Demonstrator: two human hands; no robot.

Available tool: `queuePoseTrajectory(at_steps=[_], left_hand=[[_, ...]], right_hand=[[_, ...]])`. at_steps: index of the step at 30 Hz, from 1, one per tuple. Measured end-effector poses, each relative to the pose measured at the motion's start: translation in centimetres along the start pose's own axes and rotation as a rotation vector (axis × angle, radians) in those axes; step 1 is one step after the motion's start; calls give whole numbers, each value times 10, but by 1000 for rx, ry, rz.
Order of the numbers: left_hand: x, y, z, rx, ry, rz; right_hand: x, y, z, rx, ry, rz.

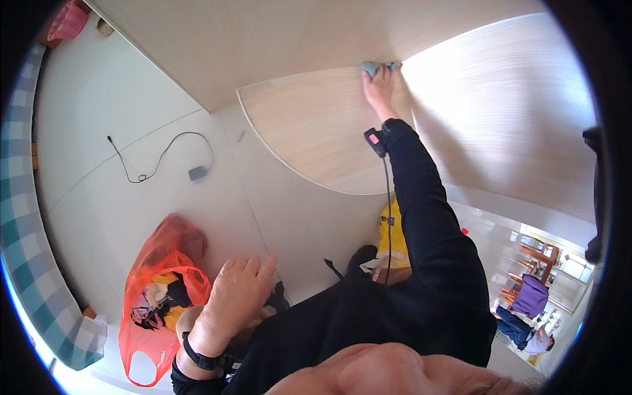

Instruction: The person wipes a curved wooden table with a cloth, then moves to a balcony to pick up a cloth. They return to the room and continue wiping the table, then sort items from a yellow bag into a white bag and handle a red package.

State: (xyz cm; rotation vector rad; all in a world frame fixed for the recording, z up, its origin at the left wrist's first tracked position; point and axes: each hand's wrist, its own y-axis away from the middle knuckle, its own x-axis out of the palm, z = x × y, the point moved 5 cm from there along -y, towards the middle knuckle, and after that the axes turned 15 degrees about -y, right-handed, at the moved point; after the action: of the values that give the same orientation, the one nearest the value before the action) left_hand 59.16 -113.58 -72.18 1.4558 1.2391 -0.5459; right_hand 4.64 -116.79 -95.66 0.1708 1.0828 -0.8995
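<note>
My right hand [379, 91] presses a blue-grey cloth [369, 68] into the back corner of a rounded, wood-grain shelf board [316, 133]. The cloth lies where the board meets an upright wood-grain panel [276, 44], close to the brighter side panel [498, 98]. My left hand [239, 291] hangs low in front of me, back upward, fingers extended and holding nothing. Close to it on the floor stands a red plastic bag [163, 242], its mouth showing mixed fabric items [158, 301].
A black cable with an adapter [197, 173] lies on the pale floor. Along the left runs a checked cloth cover [22, 197]. A yellow bag [392, 232] is beneath my right arm. Far right, a person [535, 340] sits near a purple-draped chair [531, 296]. Upper left is a pink basket [69, 22].
</note>
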Motion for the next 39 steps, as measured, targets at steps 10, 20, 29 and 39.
queuePoseTrajectory(at_steps=[10, 20, 29, 39], left_hand=[[-9, -1, 0, 33, -15, -41], [0, 13, -6, -31, -83, 4], [5, 15, -1, -19, -19, -17], [-2, 12, -10, -5, -15, -23]], right_hand=[[83, 116, 227, -321, -141, 310], [104, 210, 334, -168, -1104, 725], [-90, 140, 62, 270, -1256, 127], [-8, 96, 63, -294, 180, -6]])
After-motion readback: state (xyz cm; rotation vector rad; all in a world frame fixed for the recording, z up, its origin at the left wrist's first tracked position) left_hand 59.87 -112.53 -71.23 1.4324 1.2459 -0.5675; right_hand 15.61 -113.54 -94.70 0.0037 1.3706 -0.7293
